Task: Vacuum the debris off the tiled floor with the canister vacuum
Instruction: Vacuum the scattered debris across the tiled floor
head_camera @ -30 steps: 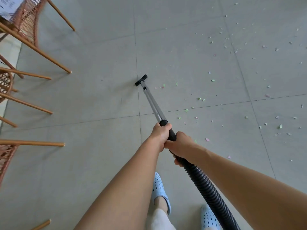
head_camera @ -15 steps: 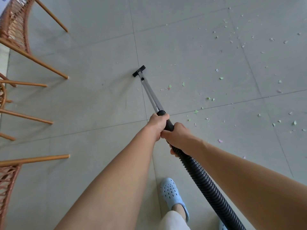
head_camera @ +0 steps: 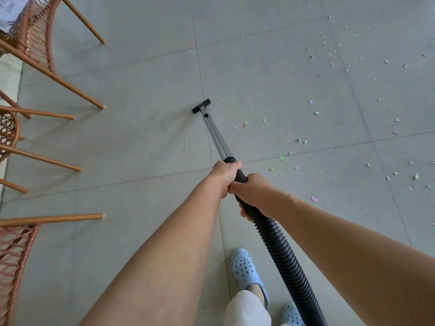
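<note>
A silver vacuum wand (head_camera: pixel 217 137) runs from my hands down to a small black nozzle (head_camera: pixel 201 106) resting on the grey tiled floor (head_camera: pixel 141 142). My left hand (head_camera: pixel 224 174) grips the black handle at the wand's top. Just behind it, my right hand (head_camera: pixel 253 191) grips the handle where the ribbed black hose (head_camera: pixel 289 262) begins. Small green, pink and white paper scraps (head_camera: pixel 301 140) lie scattered to the right of the nozzle and far across the right side. The canister is out of view.
Wicker chairs with orange wooden legs (head_camera: pixel 58 78) stand along the left edge, another (head_camera: pixel 14 255) at the lower left. My feet in light blue clogs (head_camera: pixel 247 271) stand below the hose. Bare tiles lie between nozzle and chairs.
The view shifted slightly and I stepped; the nozzle sits a little further along the floor beside the same grout line. Both hands keep the same grip on the handle.
</note>
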Available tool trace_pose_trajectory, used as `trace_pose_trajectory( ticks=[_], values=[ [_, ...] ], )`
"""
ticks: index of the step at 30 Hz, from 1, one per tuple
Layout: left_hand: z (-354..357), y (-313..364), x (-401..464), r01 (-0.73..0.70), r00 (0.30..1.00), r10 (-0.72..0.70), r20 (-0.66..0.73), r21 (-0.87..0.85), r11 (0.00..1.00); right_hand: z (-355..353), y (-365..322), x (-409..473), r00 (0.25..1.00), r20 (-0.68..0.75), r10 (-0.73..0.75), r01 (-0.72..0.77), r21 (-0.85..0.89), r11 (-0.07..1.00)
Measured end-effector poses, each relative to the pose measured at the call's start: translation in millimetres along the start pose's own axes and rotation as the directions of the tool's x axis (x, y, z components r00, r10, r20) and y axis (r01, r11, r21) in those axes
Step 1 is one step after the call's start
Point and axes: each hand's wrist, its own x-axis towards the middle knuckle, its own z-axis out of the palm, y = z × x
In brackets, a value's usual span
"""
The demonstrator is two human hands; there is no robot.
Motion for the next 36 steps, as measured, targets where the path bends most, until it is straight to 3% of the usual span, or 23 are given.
trace_pose_trajectory(
  ticks=[17,30,36],
  values=[
    [65.2,-110.9,-96.3,0.072,0.997,-0.070,0.022,-0.153,0.986,7.8,126.2,-82.6,1.000,-0.014,0.012,-0.015,-0.187,0.982],
    [48.9,-105.7,-73.3,0.033,0.999,-0.034,-0.001,-0.213,0.977,17.2,108.7,-55.5,0.997,-0.041,-0.070,0.057,-0.271,0.961],
    [10.7,-78.2,-35.4,0.028,1.000,-0.026,0.011,-0.247,0.969,33.1,63.9,-22.8,0.995,-0.058,-0.083,0.064,-0.265,0.962]
  ],
)
